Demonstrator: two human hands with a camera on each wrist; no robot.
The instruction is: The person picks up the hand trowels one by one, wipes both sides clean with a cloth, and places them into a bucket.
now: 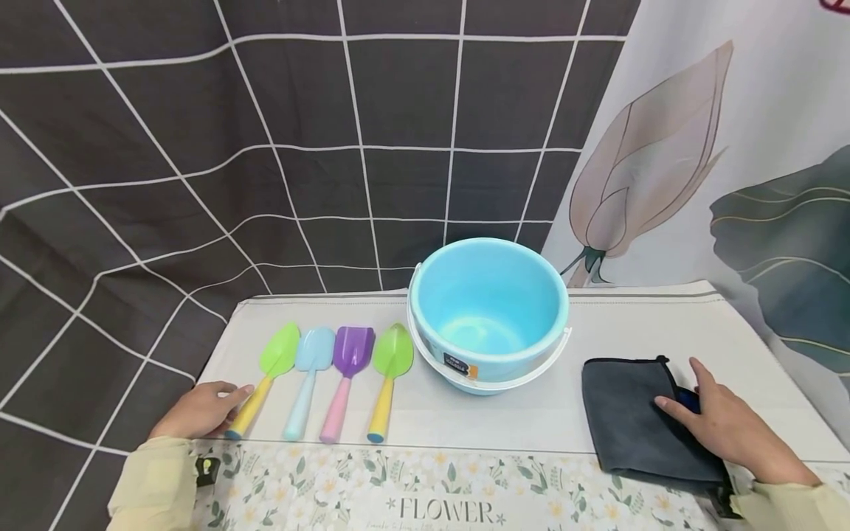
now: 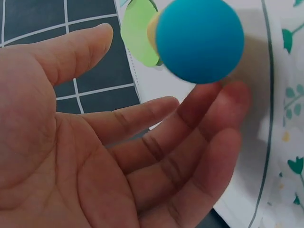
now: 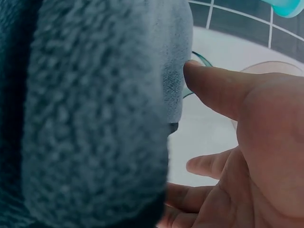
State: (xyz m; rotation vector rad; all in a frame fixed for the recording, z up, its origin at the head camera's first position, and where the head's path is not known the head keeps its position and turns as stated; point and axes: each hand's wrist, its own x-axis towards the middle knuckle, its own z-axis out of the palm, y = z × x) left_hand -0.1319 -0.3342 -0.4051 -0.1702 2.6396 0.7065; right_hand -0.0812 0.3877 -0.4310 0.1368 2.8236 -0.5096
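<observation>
My left hand [image 1: 202, 409] is at the table's left front, beside the nearest toy trowel [image 1: 265, 380], which has a green blade and a yellow handle. Its thumb stands apart from the loosely bent fingers, which come right up to the handle's blue end [image 2: 199, 40] in the left wrist view. My right hand [image 1: 730, 424] lies over the right side of a folded dark grey cloth [image 1: 627, 420], thumb and index finger spread. Seen from the right wrist, the thumb tip is at the cloth's edge, and some fingertips are hidden behind its fuzzy fold [image 3: 95, 109].
Right of that trowel lie a light blue shovel [image 1: 308, 376], a purple shovel with pink handle [image 1: 348, 369] and another green trowel [image 1: 392, 361]. A light blue bucket [image 1: 488, 372] stands mid-table, its white handle [image 1: 531, 376] lowered. A dark checked curtain [image 1: 405, 96] hangs behind.
</observation>
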